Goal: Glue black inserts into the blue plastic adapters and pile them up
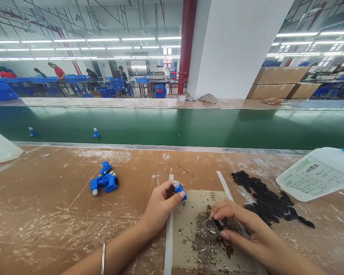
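Observation:
My left hand (163, 202) pinches a small blue plastic part (180, 191) with a whitish tip, held over the left edge of a stained cardboard sheet (189, 252). Between the thumb and fingers of my right hand (237, 225) is a small black piece (218, 224), at the rim of a little clear cup (209, 229) standing on the cardboard. Whether the piece touches the liquid in the cup, I cannot tell. Several more blue parts (104, 178) lie in a cluster to the left. A heap of black pieces (263, 194) is spread out beyond my right hand.
A labelled white bottle (315, 173) with a blue cap lies at the right, and part of another white container (1, 145) shows at the left. Beyond the brown tabletop runs a green conveyor belt (160, 128) carrying two blue parts. People work at benches far behind.

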Demonstrator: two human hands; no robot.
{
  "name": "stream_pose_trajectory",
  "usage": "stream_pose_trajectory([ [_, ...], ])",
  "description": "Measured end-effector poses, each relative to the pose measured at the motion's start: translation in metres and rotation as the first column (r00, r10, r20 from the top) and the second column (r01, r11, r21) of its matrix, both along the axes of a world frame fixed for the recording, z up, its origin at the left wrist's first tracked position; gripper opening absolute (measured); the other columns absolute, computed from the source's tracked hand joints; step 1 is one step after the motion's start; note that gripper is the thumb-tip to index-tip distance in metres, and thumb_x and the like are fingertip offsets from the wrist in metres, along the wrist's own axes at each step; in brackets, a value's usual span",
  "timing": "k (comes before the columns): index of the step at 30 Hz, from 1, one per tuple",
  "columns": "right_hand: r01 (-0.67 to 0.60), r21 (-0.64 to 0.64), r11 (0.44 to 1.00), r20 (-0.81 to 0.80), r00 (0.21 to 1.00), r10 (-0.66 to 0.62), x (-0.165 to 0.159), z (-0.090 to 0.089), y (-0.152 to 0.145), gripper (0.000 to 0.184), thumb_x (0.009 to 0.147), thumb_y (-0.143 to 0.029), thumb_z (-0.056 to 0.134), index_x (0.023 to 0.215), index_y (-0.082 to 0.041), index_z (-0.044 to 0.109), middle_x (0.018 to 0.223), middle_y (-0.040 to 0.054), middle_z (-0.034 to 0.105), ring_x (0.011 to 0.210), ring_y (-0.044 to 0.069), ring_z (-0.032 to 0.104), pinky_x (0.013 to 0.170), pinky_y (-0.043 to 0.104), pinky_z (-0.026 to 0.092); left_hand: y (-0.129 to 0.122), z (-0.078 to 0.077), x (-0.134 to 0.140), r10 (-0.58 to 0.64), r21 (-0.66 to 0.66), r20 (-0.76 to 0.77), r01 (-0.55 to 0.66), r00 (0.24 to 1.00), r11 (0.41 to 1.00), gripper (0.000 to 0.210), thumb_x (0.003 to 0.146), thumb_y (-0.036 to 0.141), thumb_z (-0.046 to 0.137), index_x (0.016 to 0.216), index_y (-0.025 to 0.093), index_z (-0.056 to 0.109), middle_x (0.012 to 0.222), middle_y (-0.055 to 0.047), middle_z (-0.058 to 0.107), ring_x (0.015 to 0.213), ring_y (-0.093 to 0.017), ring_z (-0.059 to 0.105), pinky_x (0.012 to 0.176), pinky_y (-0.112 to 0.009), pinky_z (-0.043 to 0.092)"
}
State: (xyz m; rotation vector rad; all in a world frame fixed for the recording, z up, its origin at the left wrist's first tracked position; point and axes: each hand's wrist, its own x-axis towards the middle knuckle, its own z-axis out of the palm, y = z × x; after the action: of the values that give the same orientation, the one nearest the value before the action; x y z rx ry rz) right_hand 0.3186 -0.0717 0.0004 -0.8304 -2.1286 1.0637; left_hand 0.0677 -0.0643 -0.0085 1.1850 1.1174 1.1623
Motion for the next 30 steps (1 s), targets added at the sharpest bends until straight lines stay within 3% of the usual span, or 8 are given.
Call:
stream_pose_trajectory([
  [5, 0.088, -0.21, 0.974, -0.098, 0.989, -0.111, 0.007, -0.004, -0.004, 0.015, 0.09, -0.036, 0.066, 0.105, -0.032, 0.066, 0.109, 0.0034, 0.069, 0.108, 0.021, 0.064, 0.096, 0.037, 0.05, -0.009, 0.005, 0.005, 0.005, -0.046, 0.088, -0.001, 0.996, 0.999, 0.037, 0.068, 0.045, 0.079, 0.089, 0.017, 0.071, 0.082, -0.004, 0.068, 0.081, -0.018, 0.058, 0.076, -0.031, 0.047],
  [10, 0.055, -0.375, 0.925, -0.395, 0.894, -0.213, 0.005, -0.002, -0.007, 0.026, 0.081, -0.05, 0.075, 0.096, -0.03, 0.068, 0.099, 0.0039, 0.068, 0.098, 0.022, 0.065, 0.085, 0.034, 0.054, -0.032, 0.011, 0.023, -0.183, -0.127, 0.338, 0.238, 0.923, 0.963, 0.042, 0.067, 0.046, 0.083, 0.095, 0.017, 0.073, 0.083, -0.007, 0.072, 0.069, -0.015, 0.062, 0.059, -0.026, 0.05],
  [15, -0.002, -0.501, 0.866, -0.471, 0.84, -0.27, -0.005, 0.011, -0.014, 0.034, 0.072, -0.057, 0.08, 0.088, -0.03, 0.067, 0.091, 0.0034, 0.068, 0.085, 0.021, 0.064, 0.075, 0.034, 0.055, -0.047, 0.01, 0.041, -0.282, -0.179, 0.53, 0.431, 0.8, 0.884, 0.044, 0.067, 0.046, 0.085, 0.095, 0.015, 0.073, 0.084, -0.008, 0.073, 0.076, -0.017, 0.07, 0.06, -0.021, 0.054],
  [22, -0.207, -0.528, 0.824, -0.581, 0.795, -0.172, -0.015, 0.007, -0.021, 0.025, 0.075, -0.047, 0.081, 0.092, -0.032, 0.07, 0.095, 0.001, 0.067, 0.084, 0.017, 0.063, 0.07, 0.028, 0.054, -0.057, 0.006, 0.049, -0.344, -0.16, 0.626, 0.547, 0.7, 0.821, 0.046, 0.07, 0.043, 0.085, 0.103, 0.014, 0.071, 0.087, -0.009, 0.076, 0.083, -0.016, 0.073, 0.07, -0.021, 0.057],
  [25, -0.2, -0.513, 0.835, -0.572, 0.805, -0.159, -0.016, 0.007, -0.022, 0.023, 0.075, -0.046, 0.081, 0.091, -0.032, 0.071, 0.094, 0.0013, 0.068, 0.086, 0.018, 0.063, 0.082, 0.033, 0.053, -0.058, 0.006, 0.05, -0.352, -0.134, 0.638, 0.549, 0.685, 0.825, 0.047, 0.071, 0.044, 0.084, 0.105, 0.014, 0.071, 0.087, -0.009, 0.076, 0.084, -0.016, 0.073, 0.073, -0.021, 0.057],
  [30, -0.175, -0.451, 0.875, -0.518, 0.85, -0.097, -0.012, 0.007, -0.022, 0.018, 0.079, -0.046, 0.078, 0.091, -0.033, 0.071, 0.096, 0.0014, 0.068, 0.093, 0.019, 0.06, 0.086, 0.034, 0.051, -0.058, 0.003, 0.049, -0.301, -0.184, 0.659, 0.536, 0.689, 0.824, 0.045, 0.067, 0.041, 0.088, 0.101, 0.017, 0.073, 0.086, -0.004, 0.075, 0.079, -0.013, 0.073, 0.076, -0.024, 0.059],
])
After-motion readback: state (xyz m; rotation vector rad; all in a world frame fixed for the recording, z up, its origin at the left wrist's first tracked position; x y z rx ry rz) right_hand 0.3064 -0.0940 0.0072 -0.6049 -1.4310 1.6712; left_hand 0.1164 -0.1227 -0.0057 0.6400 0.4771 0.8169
